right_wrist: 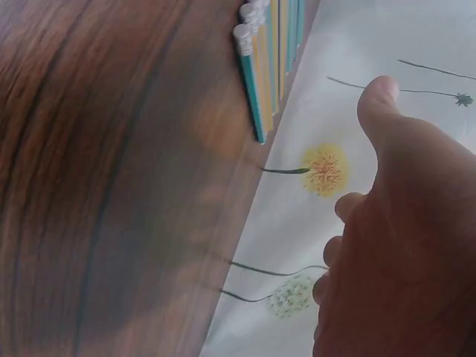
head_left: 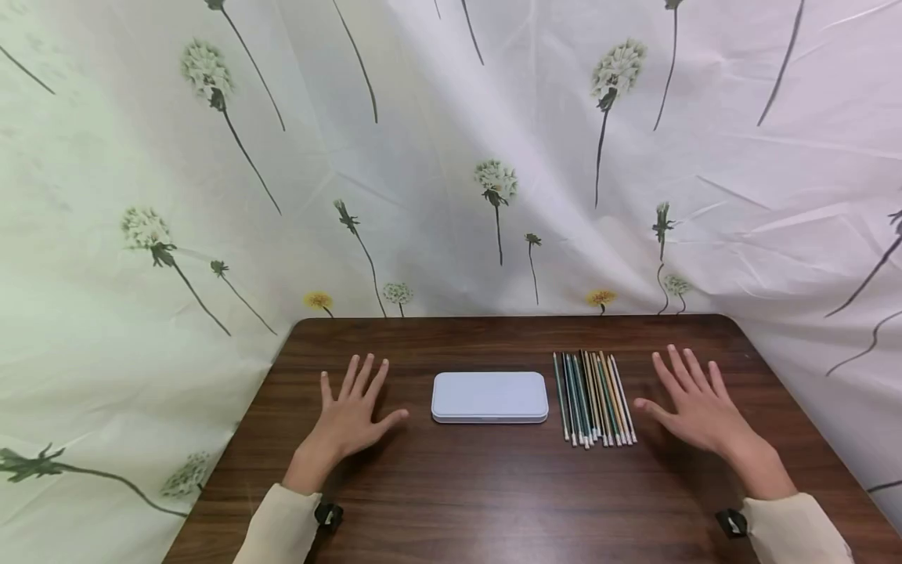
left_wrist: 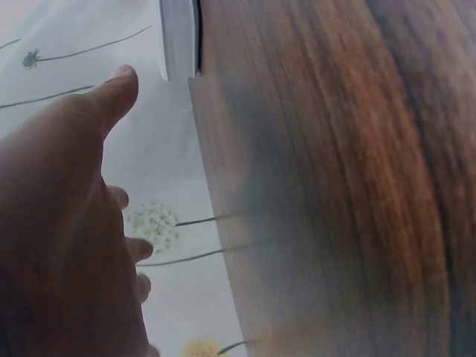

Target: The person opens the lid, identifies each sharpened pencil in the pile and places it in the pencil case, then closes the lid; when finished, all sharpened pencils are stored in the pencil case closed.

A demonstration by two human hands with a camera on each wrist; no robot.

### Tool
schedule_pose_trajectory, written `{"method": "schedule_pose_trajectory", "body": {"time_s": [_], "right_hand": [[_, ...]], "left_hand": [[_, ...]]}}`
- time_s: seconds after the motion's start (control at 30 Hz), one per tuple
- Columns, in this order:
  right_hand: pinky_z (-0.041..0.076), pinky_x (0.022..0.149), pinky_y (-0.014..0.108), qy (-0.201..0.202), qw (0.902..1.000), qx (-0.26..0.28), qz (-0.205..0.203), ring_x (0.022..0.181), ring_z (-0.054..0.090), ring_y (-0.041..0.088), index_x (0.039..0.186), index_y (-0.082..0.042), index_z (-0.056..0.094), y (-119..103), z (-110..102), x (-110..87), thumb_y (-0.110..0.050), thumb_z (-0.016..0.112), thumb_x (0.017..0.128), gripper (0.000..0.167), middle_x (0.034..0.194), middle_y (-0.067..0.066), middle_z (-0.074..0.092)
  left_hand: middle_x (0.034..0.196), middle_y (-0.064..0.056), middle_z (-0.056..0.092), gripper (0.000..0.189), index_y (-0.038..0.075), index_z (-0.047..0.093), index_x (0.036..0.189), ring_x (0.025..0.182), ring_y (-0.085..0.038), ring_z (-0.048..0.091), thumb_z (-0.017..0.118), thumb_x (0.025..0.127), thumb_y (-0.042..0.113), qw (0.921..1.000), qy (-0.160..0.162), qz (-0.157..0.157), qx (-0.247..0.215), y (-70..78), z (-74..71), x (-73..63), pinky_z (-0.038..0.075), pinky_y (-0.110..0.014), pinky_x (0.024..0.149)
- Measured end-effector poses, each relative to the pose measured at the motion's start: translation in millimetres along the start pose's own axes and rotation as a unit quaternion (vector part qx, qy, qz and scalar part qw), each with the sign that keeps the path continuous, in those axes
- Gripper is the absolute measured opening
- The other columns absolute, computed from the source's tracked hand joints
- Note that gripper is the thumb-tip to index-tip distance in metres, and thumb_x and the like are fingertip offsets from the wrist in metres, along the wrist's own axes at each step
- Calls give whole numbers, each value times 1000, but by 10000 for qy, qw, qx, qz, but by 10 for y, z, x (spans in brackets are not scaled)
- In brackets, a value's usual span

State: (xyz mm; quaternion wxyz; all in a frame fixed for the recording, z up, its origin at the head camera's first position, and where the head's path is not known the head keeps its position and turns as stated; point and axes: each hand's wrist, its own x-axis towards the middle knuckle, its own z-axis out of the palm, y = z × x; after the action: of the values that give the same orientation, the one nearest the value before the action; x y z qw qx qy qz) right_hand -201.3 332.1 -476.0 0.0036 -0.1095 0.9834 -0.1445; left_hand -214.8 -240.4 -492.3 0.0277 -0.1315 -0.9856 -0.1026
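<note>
A closed white pencil case (head_left: pixel 489 395) lies flat near the middle of the table. Just right of it, several pencils (head_left: pixel 592 399) in green, dark and yellowish tones lie side by side, their white eraser ends towards me. To the left of the case my left hand (head_left: pixel 352 419) is spread with straight fingers and holds nothing. My right hand (head_left: pixel 701 407), also spread and holding nothing, is to the right of the pencils. In the left wrist view the case's edge (left_wrist: pixel 178 37) shows beyond the thumb. The right wrist view shows pencil ends (right_wrist: pixel 256 82) past the thumb.
The brown wood-grain table (head_left: pixel 451 493) has rounded far corners. Behind and beside it hangs a white cloth (head_left: pixel 437 219) printed with dandelions, meeting the table's far edge. Dark straps sit at both wrists, by the light sleeves (head_left: pixel 282 525).
</note>
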Motion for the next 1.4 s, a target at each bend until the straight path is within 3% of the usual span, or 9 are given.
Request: {"method": "schedule_pose_trajectory", "body": {"time_s": [0.13,0.23,0.37,0.47,0.63,1.0,1.27,1.4], "right_hand": [[3,131,66,40,9991,276,-313,163,6,53,169,1,19,-110,-66,38,-57,58,106,94,175,33,9],[22,127,69,3,9982,421,-418,161,18,52,168,0,25,-254,-126,92,-52,60,107,88,173,32,20],[42,114,70,87,9977,402,-546,150,45,49,163,-2,41,-492,-188,194,-48,63,106,76,166,26,42],[49,108,66,267,9955,318,-847,137,59,47,153,-2,55,-653,-192,288,-41,66,106,62,153,24,60],[53,106,62,348,9905,203,-1316,129,66,43,141,-3,68,-876,-150,434,-29,70,105,45,139,20,70],[54,107,60,119,9802,155,-1972,129,67,38,136,-6,71,-1289,70,702,-25,72,104,37,136,15,73],[57,104,51,-204,9735,22,-2276,125,69,31,133,-5,72,-1578,255,870,-21,74,102,35,134,13,72],[56,107,51,-443,9712,-80,-2342,131,65,32,136,-5,70,-1662,348,917,-23,75,102,40,141,14,68]], "left_hand": [[174,-22,29,99,1,28,168,163,-41,24,66,99,61,9995,-27,309,-94,72,-51,5,18,-71,128],[167,-26,42,90,-5,39,161,156,-41,41,69,100,53,9984,-56,544,-129,179,-78,22,35,-62,125],[161,-24,51,80,-2,46,159,147,-40,53,73,100,45,9972,-36,697,-257,346,-57,91,48,-57,116],[158,-20,55,76,2,49,158,144,-37,57,74,99,43,9964,33,756,-384,471,-35,156,52,-56,112],[156,-16,57,75,5,50,158,144,-33,57,75,98,44,9951,-4,805,-568,649,11,262,54,-52,112],[160,-19,52,87,4,48,159,148,-34,51,83,90,43,9885,-341,1231,-812,940,99,464,50,-51,116],[162,-20,50,93,2,48,158,151,-34,49,87,84,43,9847,-492,1540,-651,998,191,578,48,-51,117],[162,-18,51,93,2,49,157,153,-33,46,88,84,44,9842,-475,1641,-458,982,229,624,38,-48,127]]}}
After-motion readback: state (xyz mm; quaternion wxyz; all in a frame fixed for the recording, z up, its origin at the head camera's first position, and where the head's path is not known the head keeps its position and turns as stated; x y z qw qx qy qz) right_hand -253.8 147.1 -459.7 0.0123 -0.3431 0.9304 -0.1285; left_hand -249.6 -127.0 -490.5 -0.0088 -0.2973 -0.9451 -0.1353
